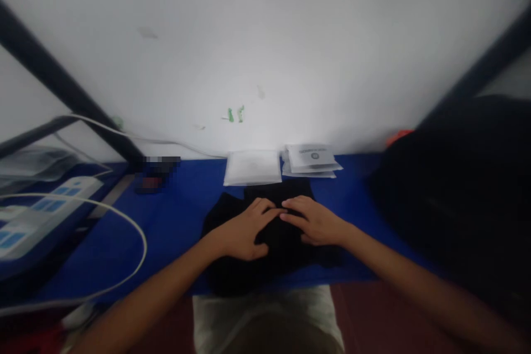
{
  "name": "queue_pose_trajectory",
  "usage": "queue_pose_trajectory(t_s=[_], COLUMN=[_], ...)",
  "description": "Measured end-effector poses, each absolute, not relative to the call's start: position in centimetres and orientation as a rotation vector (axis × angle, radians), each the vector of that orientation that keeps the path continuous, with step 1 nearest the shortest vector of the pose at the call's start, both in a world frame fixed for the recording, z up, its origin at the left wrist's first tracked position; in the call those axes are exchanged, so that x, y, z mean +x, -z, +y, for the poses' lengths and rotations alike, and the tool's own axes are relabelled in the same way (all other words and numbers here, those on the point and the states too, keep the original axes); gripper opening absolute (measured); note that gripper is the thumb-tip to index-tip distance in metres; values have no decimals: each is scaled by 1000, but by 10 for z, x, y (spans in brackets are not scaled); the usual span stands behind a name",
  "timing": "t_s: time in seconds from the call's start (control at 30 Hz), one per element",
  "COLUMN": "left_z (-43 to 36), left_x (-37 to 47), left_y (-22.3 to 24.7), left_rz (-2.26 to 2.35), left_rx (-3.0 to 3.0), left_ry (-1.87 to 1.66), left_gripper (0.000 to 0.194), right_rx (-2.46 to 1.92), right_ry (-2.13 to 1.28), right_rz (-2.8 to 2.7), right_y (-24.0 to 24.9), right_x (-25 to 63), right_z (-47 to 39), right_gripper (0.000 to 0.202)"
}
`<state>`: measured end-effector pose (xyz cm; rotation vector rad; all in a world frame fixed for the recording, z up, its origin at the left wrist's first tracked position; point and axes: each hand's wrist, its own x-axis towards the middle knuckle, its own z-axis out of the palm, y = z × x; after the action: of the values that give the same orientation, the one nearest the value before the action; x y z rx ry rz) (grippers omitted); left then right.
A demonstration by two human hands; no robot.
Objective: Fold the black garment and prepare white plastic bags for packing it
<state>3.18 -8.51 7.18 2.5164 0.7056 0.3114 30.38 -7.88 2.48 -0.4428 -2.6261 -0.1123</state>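
A black cloth garment point(236, 276) lies partly folded on the blue table surface in front of me; its exact kind is not clear. My left hand point(251, 229) rests on top of it with the fingers stretched out and the thumb apart. From the other side my right hand point(315, 221) lies on the same cloth, its fingers extended toward the left hand. The fingertips of both hands meet or nearly meet near the middle of the cloth. Neither hand appears to grip anything.
Behind the garment lie a white packet stack point(253, 167) and printed plastic bags point(313, 159). A power strip point(53, 213) with a looping white cable point(143, 249) sits at left. A large black heap point(460, 193) fills the right. The blue table point(166, 221) meets a white wall.
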Motion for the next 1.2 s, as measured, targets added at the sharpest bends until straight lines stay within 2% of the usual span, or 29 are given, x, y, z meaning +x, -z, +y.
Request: queue_pose_trajectory(t_s=[0.1, 0.17, 0.23, 0.3, 0.37, 0.57, 0.63, 0.77, 0.87, 0.9, 0.97, 1.07, 1.2], left_z=[-88, -90, -92, -93, -95, -94, -90, -84, -87, -89, -92, -89, -59], left_x=[1, -7, -3, 8, 16, -33, -61, -81, -57, -46, -27, -14, -13], left_y=[-87, -91, -90, -84, -78, -85, -91, -88, -78, -76, -72, -70, -66], left_rz=[757, 859, 928, 890, 795, 823, 916, 1251, 1264, 1196, 1038, 914, 1019], left_rx=[2532, 2519, 2522, 2581, 2656, 2637, 2619, 2592, 2617, 2633, 2661, 2650, 2554], left_ry=[-295, -356, -429, -415, -315, -228, -230, -227, -314, -334, -339, -307, -409], left_gripper=[64, 54, 54, 64, 65, 30, 11, 37, 40, 43, 42, 17, 20], right_rx=[-467, -439, -386, -333, -324, -486, -587, -826, -922, -931, -937, -937, -1050], right_ry=[85, 96, 149, 216, 272, 317, 261, -124, -509, -586, -645, -612, -488], right_rz=[-2719, -2794, -2843, -2862, -2836, -2712, -2707, -2793, -2766, -2736, -2691, -2674, -2518], right_y=[-29, -32, -33, -34, -37, -52, -54, -58, -63, -65, -66, -64, -59], right_x=[300, 296, 291, 287, 287, 322, 336, 352, 355, 356, 356, 356, 350], right_z=[-78, -78, -78, -78, -79, -85, -89, -98, -101, -101, -100, -95, -77], right_gripper=[65, 53, 34, 22, 23, 29, 31, 30, 56, 59, 51, 28, 14])
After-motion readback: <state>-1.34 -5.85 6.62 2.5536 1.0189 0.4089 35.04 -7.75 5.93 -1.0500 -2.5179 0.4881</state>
